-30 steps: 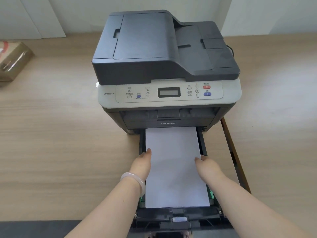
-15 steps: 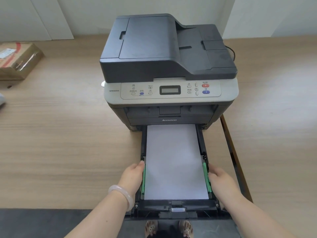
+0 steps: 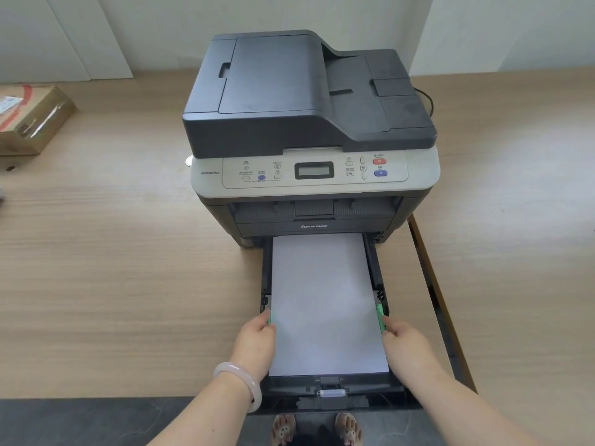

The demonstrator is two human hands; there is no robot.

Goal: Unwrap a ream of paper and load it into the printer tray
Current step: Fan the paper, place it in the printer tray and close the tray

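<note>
Paper stack (image 3: 325,304) lay flat in the pulled-out printer tray (image 3: 335,389), its far end tucked under the printer (image 3: 309,130) front. A second before, both hands rested on top of the sheets, pressing them down; then they slid back and outward to the tray's sides. At this moment left hand (image 3: 257,342) sat at the left edge of the stack, fingers curled against the left green guide (image 3: 269,317), only partly visible. Right hand (image 3: 404,344) mirrored it, fingers pressed together and pinching or pushing the right green guide (image 3: 380,318). Exact grip on either guide was hard to tell, fingertips mostly hidden.

Judged: unwrapping and loading looked done, step in hand was squaring the side guides to the paper. Left to do: push the tray shut into the printer. Tray stuck out past the surface (image 3: 128,268) edge. Cardboard parcel (image 3: 30,119) sat well apart at far left, untouched.
</note>
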